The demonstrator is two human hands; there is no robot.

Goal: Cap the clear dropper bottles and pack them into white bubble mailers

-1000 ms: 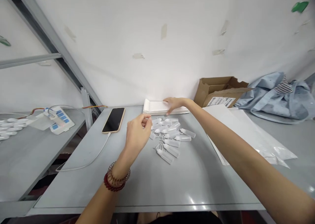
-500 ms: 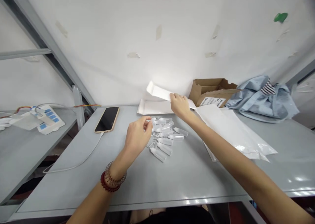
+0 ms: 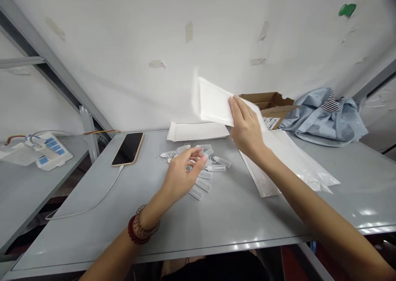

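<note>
My right hand (image 3: pixel 247 128) grips a flat white envelope (image 3: pixel 215 101) by its right part, fingers on top. The envelope is raised off the table and tilted, its left end smeared by motion. Behind the bottles, a second white envelope (image 3: pixel 201 132) with an end flap lies flat against the wall. My left hand (image 3: pixel 184 172) is over a heap of small translucent plastic bottles (image 3: pixel 202 184) with thin white loops. Its fingers are loosely bent, with a gap between thumb and forefinger, and I see nothing held there. The hand hides part of the heap.
A phone (image 3: pixel 128 149) on a white charging cable (image 3: pixel 102 198) lies at the left. White plastic bags (image 3: pixel 293 161) lie under and beside my right forearm. Behind them are an open cardboard box (image 3: pixel 272 104) and a blue cloth bag (image 3: pixel 328 120). A power strip (image 3: pixel 54 151) sits far left.
My right hand has lifted the upper white envelope up and to the right, off the other one. My left hand has shifted slightly right over the bottles, its fingers spread further apart.
</note>
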